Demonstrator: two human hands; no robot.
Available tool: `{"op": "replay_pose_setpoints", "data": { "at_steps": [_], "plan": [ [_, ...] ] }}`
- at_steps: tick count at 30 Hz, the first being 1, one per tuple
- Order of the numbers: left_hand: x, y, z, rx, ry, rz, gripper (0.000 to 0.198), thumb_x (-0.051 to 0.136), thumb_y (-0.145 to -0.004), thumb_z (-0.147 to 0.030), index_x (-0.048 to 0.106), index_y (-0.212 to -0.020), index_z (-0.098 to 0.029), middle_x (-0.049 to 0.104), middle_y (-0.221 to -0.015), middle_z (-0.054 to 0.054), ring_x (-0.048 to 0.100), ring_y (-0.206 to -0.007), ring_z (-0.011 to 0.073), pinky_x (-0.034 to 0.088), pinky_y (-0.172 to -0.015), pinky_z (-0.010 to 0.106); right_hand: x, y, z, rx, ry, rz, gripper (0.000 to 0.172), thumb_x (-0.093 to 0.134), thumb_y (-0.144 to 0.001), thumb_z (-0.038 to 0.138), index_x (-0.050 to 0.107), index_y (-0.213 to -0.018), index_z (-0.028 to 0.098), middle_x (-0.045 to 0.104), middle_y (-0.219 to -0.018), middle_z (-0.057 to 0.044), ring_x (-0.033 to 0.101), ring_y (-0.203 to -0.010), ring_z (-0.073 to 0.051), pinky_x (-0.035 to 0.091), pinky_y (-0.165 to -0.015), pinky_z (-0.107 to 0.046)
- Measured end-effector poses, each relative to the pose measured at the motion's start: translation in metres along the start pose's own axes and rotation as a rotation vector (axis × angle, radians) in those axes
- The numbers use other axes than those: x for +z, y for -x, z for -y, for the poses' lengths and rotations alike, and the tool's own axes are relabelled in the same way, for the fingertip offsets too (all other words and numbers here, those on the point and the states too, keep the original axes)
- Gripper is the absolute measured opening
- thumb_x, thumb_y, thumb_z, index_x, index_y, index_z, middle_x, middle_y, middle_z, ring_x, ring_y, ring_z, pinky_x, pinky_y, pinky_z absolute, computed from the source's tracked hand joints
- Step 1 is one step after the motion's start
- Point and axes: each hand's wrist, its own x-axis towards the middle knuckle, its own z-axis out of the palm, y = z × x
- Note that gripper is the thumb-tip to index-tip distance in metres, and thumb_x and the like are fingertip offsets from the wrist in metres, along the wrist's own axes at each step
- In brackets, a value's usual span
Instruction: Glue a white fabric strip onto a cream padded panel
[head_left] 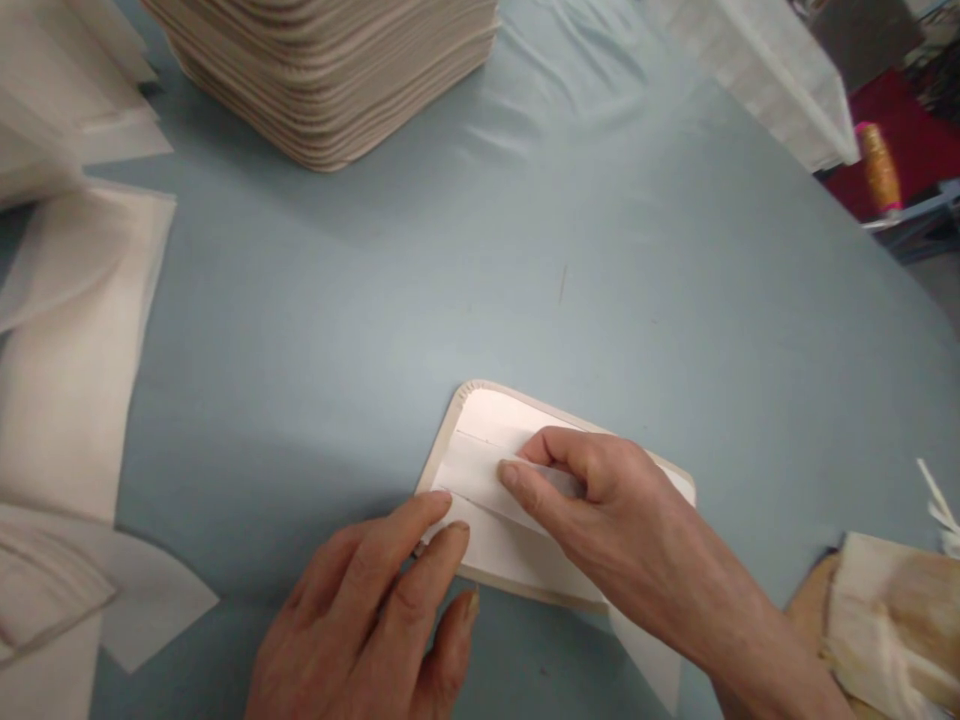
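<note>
A flat white panel (491, 408) with rounded corners and a beige turned-over edge lies on the table near my hands. Pleats show in the edge at its upper left corner. Across the panel runs a white strip (472, 472), and my right hand (600, 500) pinches it between thumb and fingers. My left hand (375, 610) rests at the panel's lower left corner, its fingers stretched out and the fingertips touching the surface. A pale pointed piece (651, 650) sticks out below my right wrist. My right hand and forearm hide much of the panel's right side.
A tall stack of beige panels (322, 110) stands at the back left. Pale sheets (75, 380) line the left side. At the far right are a white plastic tray (780, 80), an orange handle (879, 170) and a stained cloth-covered object (885, 600). Blue-grey covering (337, 350) spreads over the table.
</note>
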Motion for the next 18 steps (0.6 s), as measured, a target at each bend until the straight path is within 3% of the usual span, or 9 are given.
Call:
{"op": "replay_pose_setpoints", "data": {
  "at_steps": [11,18],
  "plan": [
    [-0.0005,-0.0011,0.0012,0.074,-0.134,0.09,0.04,0.063,-0.096,-0.016,0.059,-0.135,-0.009,0.063,-0.141,0.009,0.061,-0.102,0.0259,0.05,-0.091,0.041,0.0048,-0.0018,-0.0018,-0.026,0.0,-0.025,0.031,0.057,-0.093,0.038,0.062,-0.067,0.022,0.059,-0.065,0.0,0.05,-0.063,-0.016,0.03,-0.058,-0.029],
    [0.0005,-0.0053,0.0011,0.085,-0.233,0.14,0.046,0.062,-0.095,-0.02,0.057,-0.139,-0.006,0.057,-0.149,0.009,0.058,-0.092,0.0288,0.053,-0.076,0.045,0.0054,-0.0002,-0.0016,-0.008,0.016,-0.011,0.031,0.055,-0.094,0.04,0.06,-0.068,0.023,0.06,-0.066,0.001,0.049,-0.065,-0.016,0.029,-0.06,-0.03]
  ]
}}
